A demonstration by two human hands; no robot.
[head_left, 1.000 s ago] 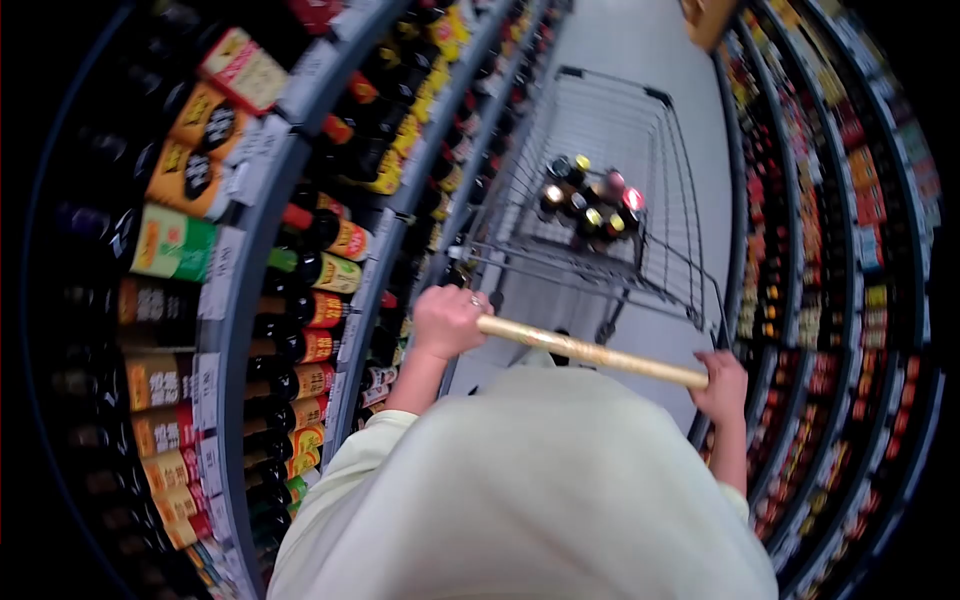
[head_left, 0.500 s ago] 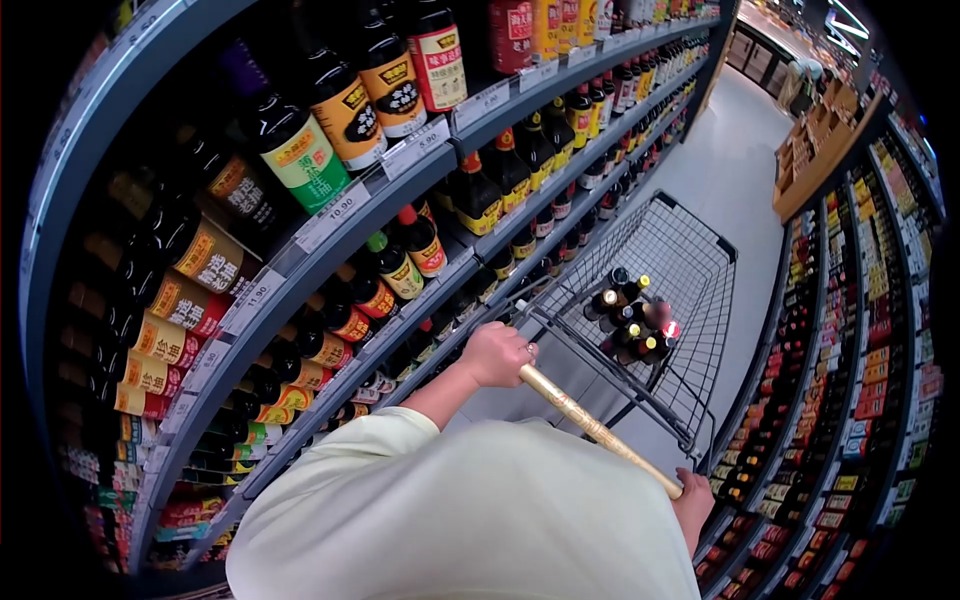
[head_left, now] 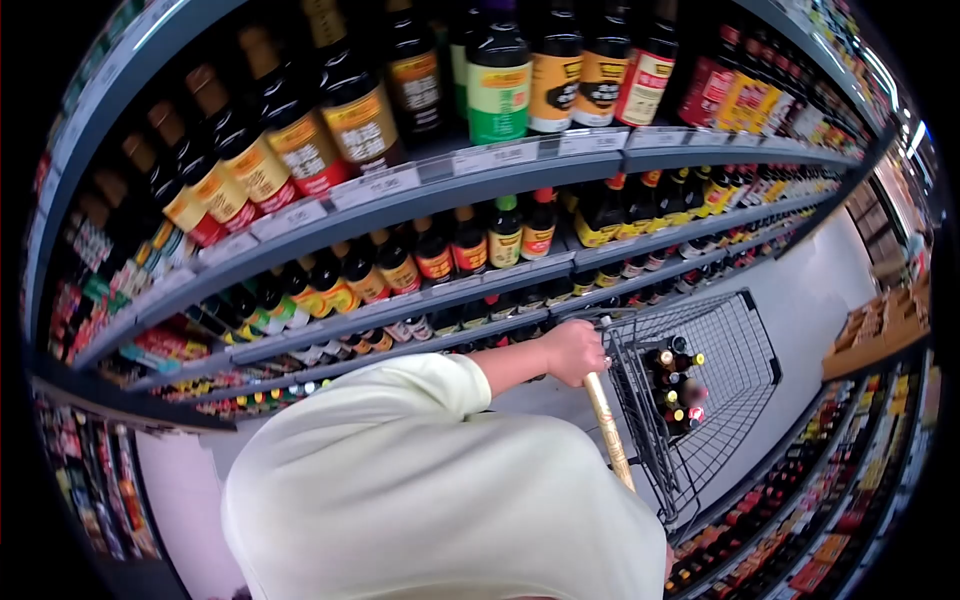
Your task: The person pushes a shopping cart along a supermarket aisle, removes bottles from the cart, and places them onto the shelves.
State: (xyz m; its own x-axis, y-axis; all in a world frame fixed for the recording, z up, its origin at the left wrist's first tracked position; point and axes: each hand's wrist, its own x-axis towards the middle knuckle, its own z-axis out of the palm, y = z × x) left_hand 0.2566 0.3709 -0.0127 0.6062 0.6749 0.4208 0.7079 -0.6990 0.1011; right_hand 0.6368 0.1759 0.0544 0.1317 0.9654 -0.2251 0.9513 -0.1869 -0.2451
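My left hand (head_left: 574,352) is wrapped round the upper end of the cart's gold-coloured handle bar (head_left: 608,430). Of my right hand (head_left: 670,562) only a sliver shows past the pale sleeve, near the bar's lower end; its fingers are hidden. Beyond the bar stands the wire shopping cart (head_left: 740,390), holding several dark bottles (head_left: 678,385) with yellow, white and red tops. Close to the cart's left side runs a shelf unit (head_left: 470,285) full of dark sauce bottles, among them one with a green and cream label (head_left: 498,100).
Price tags line the shelf edges. Another stocked shelf (head_left: 800,480) borders the aisle on the right, with a wooden display stand (head_left: 880,325) beyond it. Grey floor (head_left: 815,285) shows past the cart, and pale floor (head_left: 185,490) at lower left.
The view has swung left towards the bottle shelf, so the cart appears further right and lower. My left hand stays on the bar, while my right hand has become mostly hidden.
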